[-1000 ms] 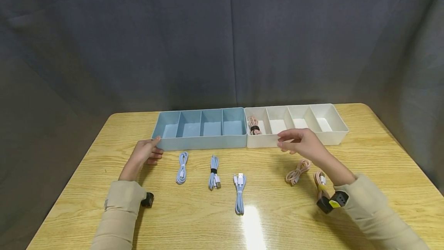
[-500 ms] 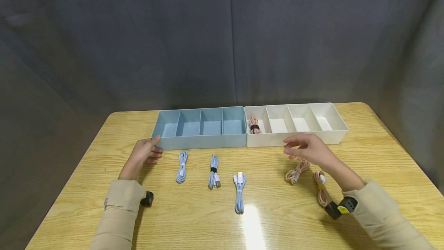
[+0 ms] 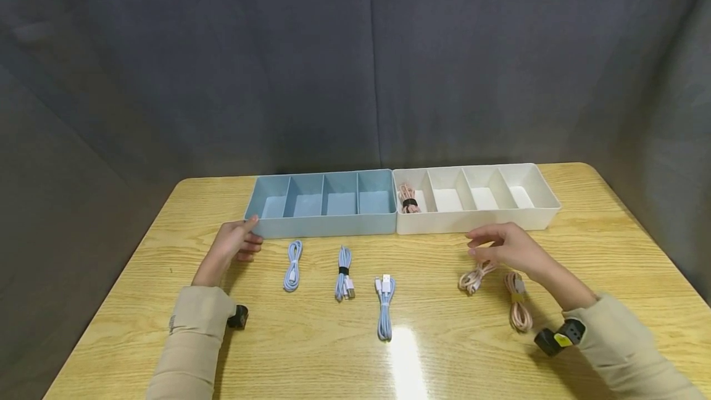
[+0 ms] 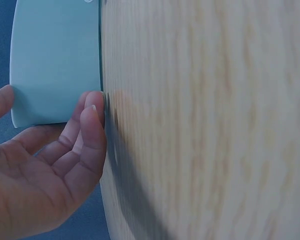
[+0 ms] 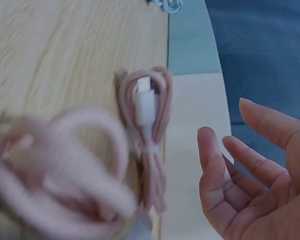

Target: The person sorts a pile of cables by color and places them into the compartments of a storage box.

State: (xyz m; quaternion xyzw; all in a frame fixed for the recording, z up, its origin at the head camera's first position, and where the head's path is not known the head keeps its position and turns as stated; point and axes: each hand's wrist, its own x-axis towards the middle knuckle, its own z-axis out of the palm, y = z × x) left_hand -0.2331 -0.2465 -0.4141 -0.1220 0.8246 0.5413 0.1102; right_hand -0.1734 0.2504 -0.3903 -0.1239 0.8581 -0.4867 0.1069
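Note:
My left hand (image 3: 234, 245) rests at the near left corner of a blue four-section box (image 3: 328, 227). Its thumb lies at the rim, and its loosely bent fingers are by the lower corner, also seen against the box wall (image 4: 57, 65) in the left wrist view. My right hand (image 3: 508, 249) hovers with nothing in it, thumb and fingers apart, over a coiled pink cable (image 3: 472, 279) that it partly covers. Another coiled pink cable (image 3: 519, 307), with a yellow tie, lies beneath the right forearm.
A white divided box (image 3: 461, 223) stands end to end with the blue one. A pink cable (image 3: 407, 193) with a black tie lies in its leftmost section. Three blue cables, left (image 3: 292, 264), middle (image 3: 344, 264) and right (image 3: 384, 313), lie on the wooden table (image 3: 311, 357).
My right hand has moved right and toward me, from the front of the white box to over the pink cable. My left hand stays at the blue box.

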